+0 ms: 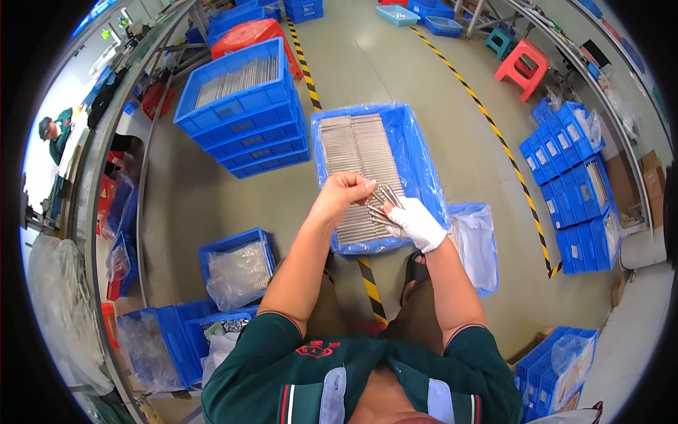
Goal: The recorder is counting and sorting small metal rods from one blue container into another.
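Note:
A white glove covers my right hand, which is closed around several slim metal rods that fan out past the fingers. My bare left hand is beside them, thumb and fingertips pinched together; whatever is between them is too small to make out. Both hands are over a blue plastic crate lined with clear film. Inside it, metal rods lie side by side in two long rows, and the film shows along the right side. My hands hide part of the near rows.
Stacked blue crates, the top one full of rods, stand at the far left. Another lined crate sits to the right. Smaller crates are at my left, and more blue bins line the right wall. A red stool stands far right.

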Available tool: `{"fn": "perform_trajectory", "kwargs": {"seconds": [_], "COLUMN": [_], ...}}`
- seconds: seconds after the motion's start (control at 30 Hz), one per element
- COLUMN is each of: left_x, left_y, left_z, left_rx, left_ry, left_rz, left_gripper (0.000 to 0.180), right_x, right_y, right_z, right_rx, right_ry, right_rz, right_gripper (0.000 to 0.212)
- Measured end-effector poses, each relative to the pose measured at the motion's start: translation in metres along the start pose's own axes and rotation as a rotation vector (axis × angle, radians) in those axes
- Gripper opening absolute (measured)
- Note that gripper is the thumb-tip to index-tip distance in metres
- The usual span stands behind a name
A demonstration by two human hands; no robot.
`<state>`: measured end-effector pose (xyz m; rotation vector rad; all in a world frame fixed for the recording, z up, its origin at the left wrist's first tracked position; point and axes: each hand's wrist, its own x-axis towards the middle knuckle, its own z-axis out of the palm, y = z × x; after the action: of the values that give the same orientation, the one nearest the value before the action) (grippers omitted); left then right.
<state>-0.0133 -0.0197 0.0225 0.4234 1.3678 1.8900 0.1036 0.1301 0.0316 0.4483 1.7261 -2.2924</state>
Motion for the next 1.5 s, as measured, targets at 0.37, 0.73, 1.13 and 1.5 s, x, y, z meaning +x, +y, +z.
{"fn": "perform_trajectory", "kwargs": {"seconds": [0.37, 0.73, 1.13, 1.5], "left_x": [-0.003, -0.002, -0.006, -0.003], "left_y": [-0.002, 0.0, -0.004, -0.001], "left_z": [0.004, 0.006, 0.012, 0.01], "left_rx": [0.041, 0.094, 0.205, 0.087], "left_ry": [-0.004, 0.019, -0.033, -0.014], "left_rz": [0.053, 0.131, 0.183, 0.098], "left_gripper": [0.01, 0.009, 0.008, 0.011], "right_x": [-0.001, -0.005, -0.006, -0.007], "right_y": [0.0, -0.006, -0.004, -0.008], "right_z": [0.0, 0.002, 0.006, 0.005], "right_rx": [-0.039, -0.06, -0.173, -0.391], "right_ry": [0.032, -0.046, 0.036, 0.013], "right_rz": [-0.05, -0.074, -0.067, -0.02], "right_gripper": [0.021, 0.025, 0.024, 0.028]}}
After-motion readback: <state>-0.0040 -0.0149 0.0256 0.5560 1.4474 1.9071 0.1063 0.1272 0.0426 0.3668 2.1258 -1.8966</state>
